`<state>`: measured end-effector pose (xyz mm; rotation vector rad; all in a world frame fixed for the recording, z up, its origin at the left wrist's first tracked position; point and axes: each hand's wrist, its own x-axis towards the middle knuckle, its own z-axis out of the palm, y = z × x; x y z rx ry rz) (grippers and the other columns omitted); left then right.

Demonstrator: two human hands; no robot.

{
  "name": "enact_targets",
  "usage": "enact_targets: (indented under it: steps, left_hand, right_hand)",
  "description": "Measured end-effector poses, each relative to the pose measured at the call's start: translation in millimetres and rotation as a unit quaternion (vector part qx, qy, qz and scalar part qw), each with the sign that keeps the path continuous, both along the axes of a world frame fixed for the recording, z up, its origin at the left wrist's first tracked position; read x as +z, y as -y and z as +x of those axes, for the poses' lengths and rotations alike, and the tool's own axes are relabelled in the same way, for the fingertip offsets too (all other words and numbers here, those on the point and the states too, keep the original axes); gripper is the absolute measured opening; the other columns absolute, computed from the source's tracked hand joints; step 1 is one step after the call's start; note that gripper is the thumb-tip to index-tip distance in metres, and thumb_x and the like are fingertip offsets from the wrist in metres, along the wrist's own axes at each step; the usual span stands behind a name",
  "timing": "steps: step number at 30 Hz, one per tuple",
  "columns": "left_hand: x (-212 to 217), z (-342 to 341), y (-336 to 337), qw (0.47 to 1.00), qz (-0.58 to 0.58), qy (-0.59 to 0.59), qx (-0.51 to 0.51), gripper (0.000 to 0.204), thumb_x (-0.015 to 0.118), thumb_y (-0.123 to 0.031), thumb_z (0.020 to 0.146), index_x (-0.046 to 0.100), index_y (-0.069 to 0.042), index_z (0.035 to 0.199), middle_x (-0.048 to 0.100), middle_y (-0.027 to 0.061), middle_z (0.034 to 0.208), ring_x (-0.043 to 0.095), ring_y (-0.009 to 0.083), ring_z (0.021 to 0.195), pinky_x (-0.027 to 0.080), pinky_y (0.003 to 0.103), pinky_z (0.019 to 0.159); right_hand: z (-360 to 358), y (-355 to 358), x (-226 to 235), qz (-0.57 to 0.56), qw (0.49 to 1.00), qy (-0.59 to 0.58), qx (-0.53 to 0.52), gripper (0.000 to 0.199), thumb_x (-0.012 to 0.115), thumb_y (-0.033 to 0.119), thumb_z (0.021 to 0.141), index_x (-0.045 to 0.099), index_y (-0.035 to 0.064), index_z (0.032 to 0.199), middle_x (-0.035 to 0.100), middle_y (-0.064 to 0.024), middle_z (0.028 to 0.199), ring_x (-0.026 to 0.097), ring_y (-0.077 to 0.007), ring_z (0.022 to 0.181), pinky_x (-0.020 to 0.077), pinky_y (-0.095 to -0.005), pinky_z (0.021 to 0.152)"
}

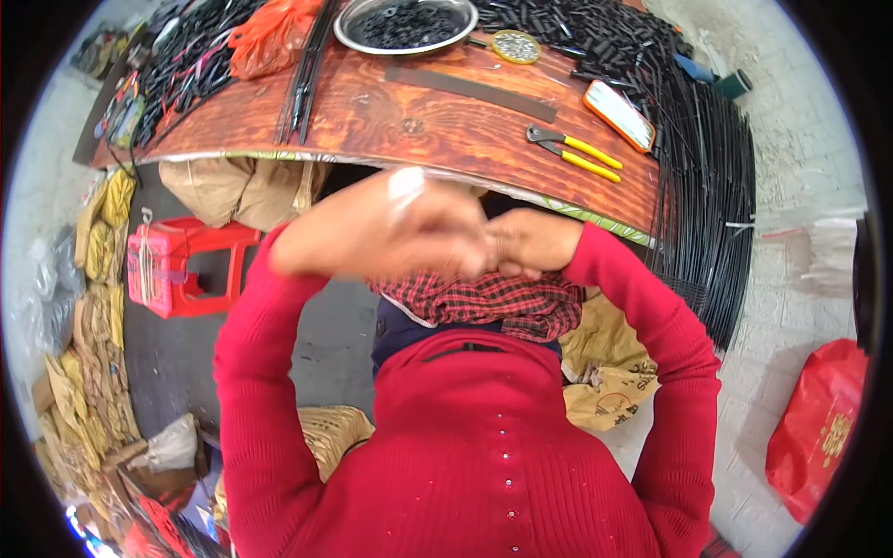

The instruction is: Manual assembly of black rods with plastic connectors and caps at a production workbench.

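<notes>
My left hand [391, 228] is smeared by motion in front of the table's near edge. Its fingertips reach across to my right hand [535, 242], and the two meet above my lap. The right hand's fingers are curled in and pressed together; whatever lies between them, if anything, is hidden. A red-and-black checked cloth [484, 302] covers my lap just below both hands. On the table beyond them lies a pair of end-cutting pliers [588, 160] with yellow handles, nearer the right hand.
The wooden table [372, 116] bears a long flat strip [470, 91], an orange-rimmed phone-like object [619, 115], and a metal bowl [346, 37] of black parts. Long black rods [712, 205] hang over its right end. A red stool [191, 265] stands at left.
</notes>
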<state>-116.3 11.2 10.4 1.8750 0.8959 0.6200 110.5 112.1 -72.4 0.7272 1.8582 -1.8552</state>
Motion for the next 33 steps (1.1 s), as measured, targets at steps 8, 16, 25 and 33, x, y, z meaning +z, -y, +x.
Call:
enact_targets:
  steps: [8, 16, 25, 33]
  left_hand:
    - [-2.1, -7.8, 40.1, 0.955, -0.199, 0.112, 0.191, 0.055, 0.064, -0.023, 0.097, 0.044, 0.005, 0.140, 0.067, 0.0142, 0.117, 0.064, 0.0200, 0.107, 0.051, 0.035, 0.092]
    - [43.8, 33.7, -40.4, 0.881, 0.054, 0.367, 0.295, 0.050, 0.047, -0.034, 0.105, 0.048, 0.005, 0.136, 0.066, 0.0171, 0.117, 0.064, 0.0203, 0.107, 0.050, 0.034, 0.094]
    - [58.4, 72.5, -46.1, 0.879, 0.124, 0.373, 0.270, 0.031, 0.050, -0.022, 0.104, 0.049, 0.004, 0.121, 0.061, 0.0111, 0.086, 0.062, 0.0233, 0.081, 0.053, 0.034, 0.075]
    - [125.0, 86.8, -73.0, 0.887, 0.210, 0.373, 0.171, 0.033, 0.052, -0.021, 0.103, 0.055, 0.006, 0.122, 0.065, 0.0116, 0.091, 0.063, 0.0195, 0.083, 0.053, 0.031, 0.076]
  right_hand:
    - [-34.0, -16.5, 83.9, 0.019, 0.932, -0.279, -0.229, 0.030, 0.051, 0.034, 0.103, 0.055, 0.0063, 0.092, 0.050, 0.0048, 0.065, 0.044, -0.0028, 0.049, 0.0367, -0.0193, 0.044]
    - [-63.4, 16.2, 71.9, 0.275, 0.788, -0.423, -0.353, 0.027, 0.046, 0.024, 0.105, 0.057, 0.0020, 0.096, 0.053, 0.0023, 0.066, 0.049, -0.0060, 0.051, 0.0406, -0.0233, 0.047]
    - [-37.3, 34.2, 92.8, 0.348, 0.701, -0.487, -0.389, 0.060, 0.047, 0.000, 0.097, 0.027, 0.0052, 0.153, 0.058, -0.0065, 0.086, 0.050, -0.0088, 0.057, 0.0436, -0.0243, 0.052]
    - [-29.1, 13.6, 153.2, 0.284, 0.689, -0.530, -0.405, 0.047, 0.056, 0.008, 0.095, 0.045, -0.0008, 0.139, 0.061, -0.0139, 0.073, 0.063, -0.0216, 0.061, 0.0497, -0.0337, 0.059]
